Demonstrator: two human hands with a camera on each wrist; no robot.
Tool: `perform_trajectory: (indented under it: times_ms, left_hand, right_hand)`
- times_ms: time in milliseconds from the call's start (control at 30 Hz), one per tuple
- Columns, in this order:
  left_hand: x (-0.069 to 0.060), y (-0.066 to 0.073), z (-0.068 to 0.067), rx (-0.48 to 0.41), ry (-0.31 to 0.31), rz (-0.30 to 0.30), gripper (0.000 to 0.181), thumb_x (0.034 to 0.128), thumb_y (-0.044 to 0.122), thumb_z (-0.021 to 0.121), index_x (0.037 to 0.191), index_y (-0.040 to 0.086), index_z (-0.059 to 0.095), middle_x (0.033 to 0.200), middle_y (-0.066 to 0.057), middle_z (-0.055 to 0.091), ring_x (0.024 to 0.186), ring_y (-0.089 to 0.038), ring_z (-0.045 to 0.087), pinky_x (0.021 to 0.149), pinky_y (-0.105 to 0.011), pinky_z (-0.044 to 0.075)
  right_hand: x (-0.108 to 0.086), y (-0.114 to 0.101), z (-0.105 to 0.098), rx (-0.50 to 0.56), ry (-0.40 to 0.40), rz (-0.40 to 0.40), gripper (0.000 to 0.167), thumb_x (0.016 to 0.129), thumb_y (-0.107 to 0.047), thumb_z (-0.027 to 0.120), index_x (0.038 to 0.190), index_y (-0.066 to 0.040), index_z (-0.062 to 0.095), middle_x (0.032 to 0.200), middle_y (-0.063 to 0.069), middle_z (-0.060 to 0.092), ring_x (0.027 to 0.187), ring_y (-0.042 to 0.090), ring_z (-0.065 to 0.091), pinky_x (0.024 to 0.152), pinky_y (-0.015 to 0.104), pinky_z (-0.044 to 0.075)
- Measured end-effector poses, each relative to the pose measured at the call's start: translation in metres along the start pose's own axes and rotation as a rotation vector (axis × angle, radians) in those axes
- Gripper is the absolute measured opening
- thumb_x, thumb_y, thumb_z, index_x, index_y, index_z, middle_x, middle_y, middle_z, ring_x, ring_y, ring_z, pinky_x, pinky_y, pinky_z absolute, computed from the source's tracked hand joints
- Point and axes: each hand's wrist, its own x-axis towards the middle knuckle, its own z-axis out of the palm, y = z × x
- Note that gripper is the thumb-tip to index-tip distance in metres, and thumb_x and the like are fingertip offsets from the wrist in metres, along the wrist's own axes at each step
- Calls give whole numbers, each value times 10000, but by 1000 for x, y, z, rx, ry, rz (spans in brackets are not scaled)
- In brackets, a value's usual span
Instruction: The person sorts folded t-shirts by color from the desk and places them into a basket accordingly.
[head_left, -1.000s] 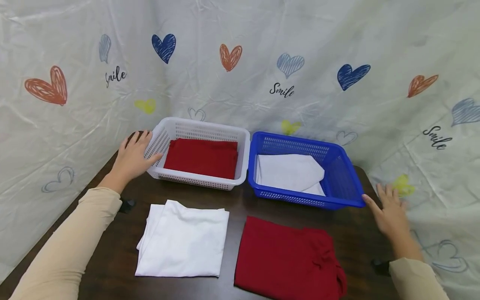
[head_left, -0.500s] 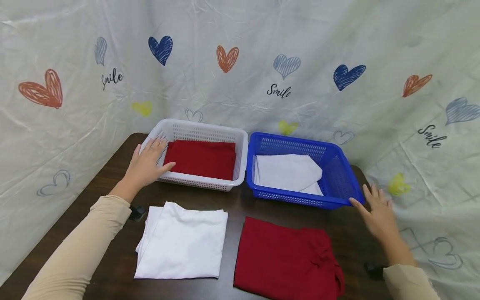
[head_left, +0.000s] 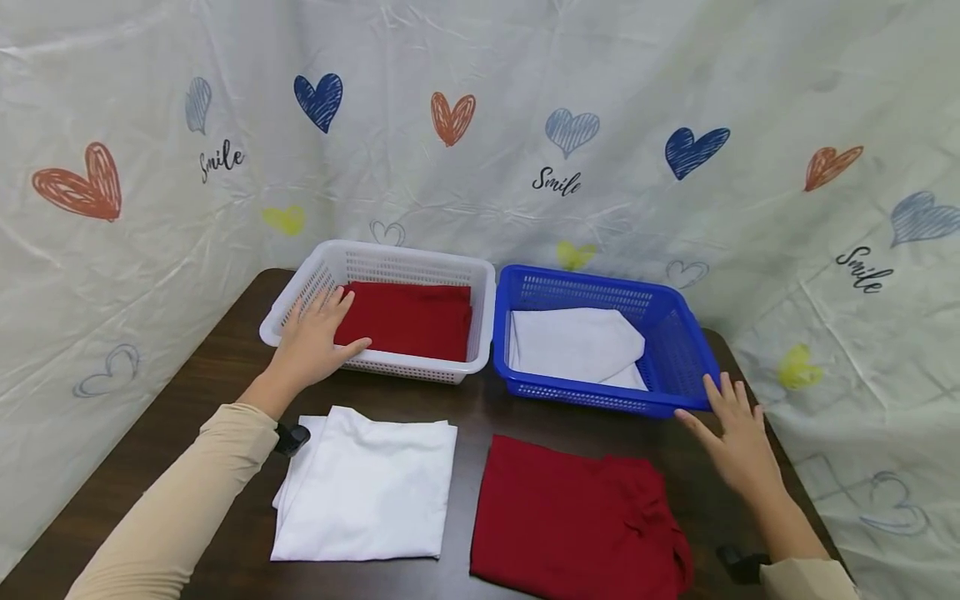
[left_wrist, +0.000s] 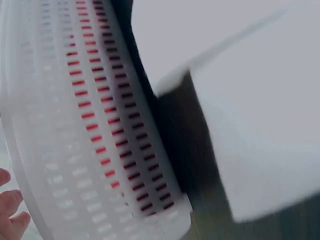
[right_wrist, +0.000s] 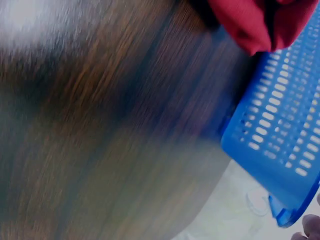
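Note:
My left hand [head_left: 311, 337], fingers spread, hovers over the near-left corner of a white plastic basket [head_left: 420, 367] with a folded red cloth [head_left: 412, 321] inside. Beside the near-right corner of a blue basket [head_left: 678, 350] is my right hand [head_left: 731, 442], its fingers extended and holding nothing. A white cloth [head_left: 573, 346] lies folded in the blue basket. On the table in front, a folded white cloth [head_left: 367, 487] lies at left and a red cloth [head_left: 573, 521], crumpled along its right side, at right. Only fingertips [left_wrist: 11, 207] show in the left wrist view.
The two baskets stand side by side at the back of the dark wooden table [head_left: 187, 450]. Behind and around it hangs a pale sheet [head_left: 495, 200] printed with hearts and words. The table's right edge runs just past my right hand.
My left hand has moved right, from the white basket's left end to over its near-left corner. My right hand has shifted left and slightly nearer. Cloths and baskets stay put.

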Motion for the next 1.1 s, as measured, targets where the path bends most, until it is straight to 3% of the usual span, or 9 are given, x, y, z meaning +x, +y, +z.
perform_trajectory:
  times_ms: [300,667,1100]
  left_hand:
    - [-3,19,5,-28,-8,5,902,896,510,639,1579,82,234,1652,-172,196,1535,-406,112,1232,-636,-11]
    - [-4,40,17,-33,6,58,894,879,498,662,1572,93,270,1645,-155,238,1529,-395,156,1240,-625,37]
    - [-11,66,24,-22,-22,113,903,867,505,674,1577,123,267,1652,-118,239,1534,-366,170,1247,-608,63]
  right_hand:
    - [-1,-14,3,25,8,-24,779,1004,-436,535,1578,-42,186,1615,318,87,1529,439,-81,1180,683,-121]
    - [-7,-28,11,42,-12,-36,815,993,-440,556,1590,-71,142,1624,312,71,1523,463,-71,1179,675,-138]
    - [-21,-41,16,84,-17,-45,836,965,-417,614,1586,-66,179,1625,310,78,1527,463,-41,1189,666,-123]
